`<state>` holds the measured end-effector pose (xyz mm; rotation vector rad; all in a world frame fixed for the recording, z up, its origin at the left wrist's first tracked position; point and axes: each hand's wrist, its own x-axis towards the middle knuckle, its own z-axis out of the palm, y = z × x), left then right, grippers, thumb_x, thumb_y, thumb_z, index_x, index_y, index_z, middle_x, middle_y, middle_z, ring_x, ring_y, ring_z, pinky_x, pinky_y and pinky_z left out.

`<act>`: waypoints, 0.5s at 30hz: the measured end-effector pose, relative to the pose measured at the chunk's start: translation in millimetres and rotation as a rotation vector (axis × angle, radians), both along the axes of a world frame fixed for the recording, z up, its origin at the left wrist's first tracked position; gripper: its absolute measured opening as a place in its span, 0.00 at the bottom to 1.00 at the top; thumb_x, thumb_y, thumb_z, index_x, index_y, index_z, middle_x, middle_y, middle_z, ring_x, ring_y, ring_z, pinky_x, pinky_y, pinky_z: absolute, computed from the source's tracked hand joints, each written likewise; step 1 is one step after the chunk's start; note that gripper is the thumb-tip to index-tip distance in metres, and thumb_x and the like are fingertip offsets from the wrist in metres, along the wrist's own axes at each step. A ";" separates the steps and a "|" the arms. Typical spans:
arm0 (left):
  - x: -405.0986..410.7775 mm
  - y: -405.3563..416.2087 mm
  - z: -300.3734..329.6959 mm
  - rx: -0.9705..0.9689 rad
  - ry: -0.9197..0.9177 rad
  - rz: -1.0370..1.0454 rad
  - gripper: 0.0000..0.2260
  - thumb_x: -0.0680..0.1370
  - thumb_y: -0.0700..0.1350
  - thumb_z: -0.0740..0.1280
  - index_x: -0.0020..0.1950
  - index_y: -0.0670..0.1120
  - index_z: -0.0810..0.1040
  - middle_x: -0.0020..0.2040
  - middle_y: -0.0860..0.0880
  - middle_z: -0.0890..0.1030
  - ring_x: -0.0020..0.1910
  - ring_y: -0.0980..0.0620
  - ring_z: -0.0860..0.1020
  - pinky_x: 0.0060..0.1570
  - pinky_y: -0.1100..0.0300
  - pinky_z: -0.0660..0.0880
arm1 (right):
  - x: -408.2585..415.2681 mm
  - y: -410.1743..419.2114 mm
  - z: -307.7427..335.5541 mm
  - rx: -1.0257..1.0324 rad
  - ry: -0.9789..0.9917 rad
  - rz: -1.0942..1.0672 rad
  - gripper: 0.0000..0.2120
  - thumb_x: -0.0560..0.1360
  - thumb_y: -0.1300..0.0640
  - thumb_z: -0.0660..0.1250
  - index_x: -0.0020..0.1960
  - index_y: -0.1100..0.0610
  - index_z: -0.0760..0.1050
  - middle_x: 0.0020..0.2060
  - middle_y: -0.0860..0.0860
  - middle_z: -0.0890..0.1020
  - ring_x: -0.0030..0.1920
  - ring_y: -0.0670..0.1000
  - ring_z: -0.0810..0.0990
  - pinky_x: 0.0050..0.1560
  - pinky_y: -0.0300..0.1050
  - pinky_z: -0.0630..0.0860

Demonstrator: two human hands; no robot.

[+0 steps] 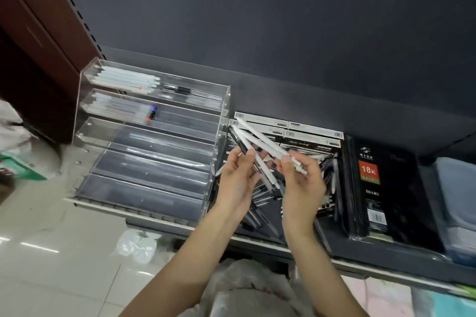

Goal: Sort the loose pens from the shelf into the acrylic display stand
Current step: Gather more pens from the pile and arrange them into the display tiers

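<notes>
Dark shop shelving fills my view, with a grey back panel behind a metal shelf (pixel 257 237) and pale floor tiles below at the near left. On the left end of that shelf stands the acrylic display stand (pixel 144 162), a stepped set of clear trays. Its two far tiers already hold rows of pens: white-barrelled ones (pixel 126 78) in the top tier and more, with blue, black and red caps, in the tier just below. The nearer tiers look empty to me, so I judge the sorting well short of half done.

Just right of the stand lies the heap of loose pens (pixel 262 201), mixed black and white, spilling toward some boxes with barcode labels (pixel 309 134) at the far side. A good many remain there.

Over that heap, my left hand (pixel 238 175) has its fingers curled up around a small bunch of pens (pixel 247 144), white and black, their ends fanning away to the far left. My right hand (pixel 301 180) pinches a white pen (pixel 273 148) at its near end, crossing the bunch. It looks as if I am gathering and matching a handful before carrying it left to the stand.

A black diary (pixel 371 188) marked 18K sits on the shelf further right.
</notes>
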<state>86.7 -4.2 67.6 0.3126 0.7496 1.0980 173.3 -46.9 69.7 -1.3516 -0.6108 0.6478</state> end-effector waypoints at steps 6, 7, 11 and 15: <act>11.7 -5.0 -4.5 0.039 0.030 0.075 0.14 0.81 0.37 0.58 0.67 0.42 0.65 0.55 0.42 0.81 0.52 0.49 0.81 0.52 0.56 0.79 | -19.4 -4.6 -19.0 -0.066 -0.191 -0.032 0.03 0.77 0.62 0.65 0.50 0.57 0.76 0.44 0.44 0.80 0.44 0.40 0.79 0.44 0.32 0.74; 12.7 -6.6 -6.7 0.049 0.046 0.087 0.15 0.82 0.37 0.58 0.68 0.41 0.63 0.56 0.43 0.82 0.54 0.48 0.80 0.55 0.54 0.78 | -21.1 -4.6 -20.2 -0.072 -0.206 -0.031 0.03 0.78 0.62 0.64 0.50 0.57 0.75 0.43 0.43 0.80 0.43 0.39 0.79 0.43 0.31 0.73; 15.7 -15.8 -12.1 0.022 0.157 0.081 0.20 0.81 0.39 0.60 0.72 0.43 0.60 0.47 0.45 0.79 0.48 0.50 0.77 0.52 0.55 0.75 | -22.8 -6.0 -28.6 -0.151 -0.233 0.009 0.05 0.80 0.59 0.59 0.50 0.49 0.70 0.40 0.43 0.77 0.38 0.40 0.76 0.41 0.36 0.73; 10.8 -30.3 -10.0 0.083 0.323 0.034 0.12 0.79 0.36 0.63 0.63 0.41 0.72 0.40 0.53 0.81 0.42 0.56 0.78 0.46 0.66 0.76 | -17.6 -14.1 -37.8 -0.224 -0.150 0.072 0.06 0.80 0.55 0.58 0.49 0.44 0.70 0.31 0.47 0.74 0.30 0.49 0.72 0.33 0.50 0.71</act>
